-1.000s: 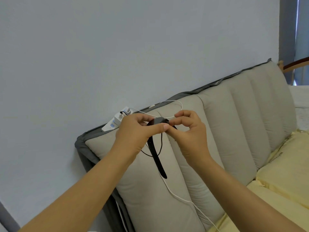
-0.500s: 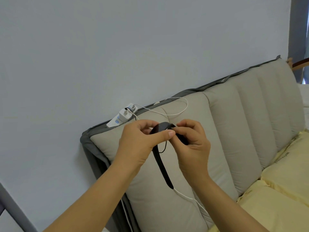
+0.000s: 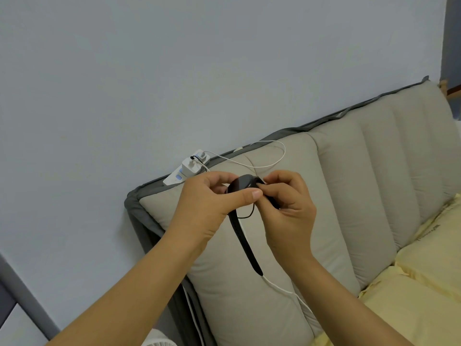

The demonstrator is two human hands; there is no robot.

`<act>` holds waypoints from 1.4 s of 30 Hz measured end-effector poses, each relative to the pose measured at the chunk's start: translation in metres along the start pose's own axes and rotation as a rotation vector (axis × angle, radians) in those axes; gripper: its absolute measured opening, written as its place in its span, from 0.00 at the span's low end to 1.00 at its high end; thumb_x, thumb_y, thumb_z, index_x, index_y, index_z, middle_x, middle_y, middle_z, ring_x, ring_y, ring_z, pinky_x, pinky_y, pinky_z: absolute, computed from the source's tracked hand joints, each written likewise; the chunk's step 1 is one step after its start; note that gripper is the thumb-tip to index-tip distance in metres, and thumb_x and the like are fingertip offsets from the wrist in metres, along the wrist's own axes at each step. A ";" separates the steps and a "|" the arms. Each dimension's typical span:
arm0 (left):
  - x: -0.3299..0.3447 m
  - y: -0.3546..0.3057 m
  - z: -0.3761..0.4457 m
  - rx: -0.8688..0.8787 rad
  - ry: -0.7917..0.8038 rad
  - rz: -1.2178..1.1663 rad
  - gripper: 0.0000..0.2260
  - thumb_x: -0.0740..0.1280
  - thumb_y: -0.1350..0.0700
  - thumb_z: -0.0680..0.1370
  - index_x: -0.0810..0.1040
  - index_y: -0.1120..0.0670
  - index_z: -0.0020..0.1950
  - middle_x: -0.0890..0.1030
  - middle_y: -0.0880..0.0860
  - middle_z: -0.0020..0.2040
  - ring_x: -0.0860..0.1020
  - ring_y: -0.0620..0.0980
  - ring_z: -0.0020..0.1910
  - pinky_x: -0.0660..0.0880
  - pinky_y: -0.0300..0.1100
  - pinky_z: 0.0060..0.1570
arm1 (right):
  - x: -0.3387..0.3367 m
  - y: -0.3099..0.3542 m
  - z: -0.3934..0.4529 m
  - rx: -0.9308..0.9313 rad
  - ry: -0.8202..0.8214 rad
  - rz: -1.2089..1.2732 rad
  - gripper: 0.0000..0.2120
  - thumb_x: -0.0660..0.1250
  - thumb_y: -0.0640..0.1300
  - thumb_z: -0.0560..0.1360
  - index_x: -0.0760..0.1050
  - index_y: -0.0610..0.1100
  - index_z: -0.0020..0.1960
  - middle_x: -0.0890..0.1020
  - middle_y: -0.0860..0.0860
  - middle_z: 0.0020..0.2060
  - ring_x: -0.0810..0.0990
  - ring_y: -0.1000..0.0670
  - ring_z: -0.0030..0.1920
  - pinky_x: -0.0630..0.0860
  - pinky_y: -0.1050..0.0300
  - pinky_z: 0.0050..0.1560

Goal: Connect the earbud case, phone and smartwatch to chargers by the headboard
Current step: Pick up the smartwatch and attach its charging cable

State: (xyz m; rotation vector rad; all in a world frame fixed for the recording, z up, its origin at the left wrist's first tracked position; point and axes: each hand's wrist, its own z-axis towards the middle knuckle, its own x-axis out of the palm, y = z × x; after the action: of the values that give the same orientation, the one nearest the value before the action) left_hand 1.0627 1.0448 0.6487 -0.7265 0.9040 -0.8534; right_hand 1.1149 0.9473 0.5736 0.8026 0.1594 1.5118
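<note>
Both hands had drifted slightly lower against the padded beige fabric headboard [image 3: 349, 196] than a second earlier, but the pinch itself was unchanged. The left hand [image 3: 209, 208] was closed on the black oval-faced smartwatch [image 3: 243, 187], thumb across its near edge. The right hand [image 3: 287, 211] was closed at the watch's far side, where a thin black charging cable [image 3: 249, 213] looped; what the fingertips held was hidden. One rubber strap hung free. The cable ran from a white power strip [image 3: 187, 168] on the headboard top. Judged: charger seating under way, not confirmed.
</note>
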 end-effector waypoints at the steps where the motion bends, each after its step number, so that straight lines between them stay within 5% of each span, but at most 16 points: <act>1: 0.000 0.000 0.000 0.003 0.003 -0.005 0.17 0.78 0.55 0.63 0.83 0.55 0.49 0.75 0.47 0.34 0.72 0.35 0.30 0.70 0.24 0.33 | 0.000 0.000 0.000 -0.003 0.003 0.002 0.02 0.71 0.33 0.67 0.81 0.38 0.36 0.76 0.48 0.42 0.76 0.56 0.43 0.71 0.69 0.38; 25: -0.002 -0.008 -0.003 -0.023 0.004 -0.039 0.20 0.76 0.47 0.57 0.83 0.52 0.47 0.75 0.48 0.35 0.75 0.45 0.41 0.72 0.32 0.41 | -0.004 0.006 0.002 -0.080 0.028 -0.071 0.02 0.72 0.35 0.68 0.81 0.40 0.40 0.79 0.45 0.45 0.77 0.55 0.48 0.74 0.68 0.45; 32: 0.000 -0.009 -0.006 -0.021 0.026 -0.027 0.18 0.76 0.47 0.58 0.83 0.50 0.46 0.75 0.48 0.35 0.74 0.44 0.40 0.72 0.31 0.41 | -0.006 0.003 0.000 -0.103 0.033 -0.111 0.05 0.70 0.41 0.70 0.82 0.39 0.42 0.78 0.46 0.45 0.77 0.54 0.47 0.76 0.60 0.44; 37: 0.001 -0.011 -0.006 -0.036 0.043 -0.080 0.13 0.76 0.50 0.60 0.83 0.50 0.42 0.79 0.49 0.38 0.76 0.45 0.42 0.74 0.27 0.40 | -0.008 0.005 0.000 -0.117 0.008 -0.077 0.03 0.72 0.36 0.69 0.82 0.41 0.43 0.78 0.46 0.44 0.78 0.54 0.47 0.76 0.61 0.41; 42: 0.000 -0.009 -0.005 -0.031 0.055 -0.077 0.18 0.75 0.47 0.57 0.84 0.51 0.44 0.79 0.56 0.41 0.77 0.47 0.43 0.74 0.30 0.43 | -0.008 0.007 0.002 -0.135 0.012 -0.087 0.04 0.72 0.34 0.69 0.82 0.39 0.43 0.78 0.46 0.44 0.77 0.57 0.46 0.74 0.66 0.44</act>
State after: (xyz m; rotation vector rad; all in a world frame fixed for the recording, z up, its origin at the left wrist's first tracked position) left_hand 1.0551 1.0400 0.6539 -0.7716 0.9448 -0.9331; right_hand 1.1097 0.9378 0.5760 0.6704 0.0991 1.4298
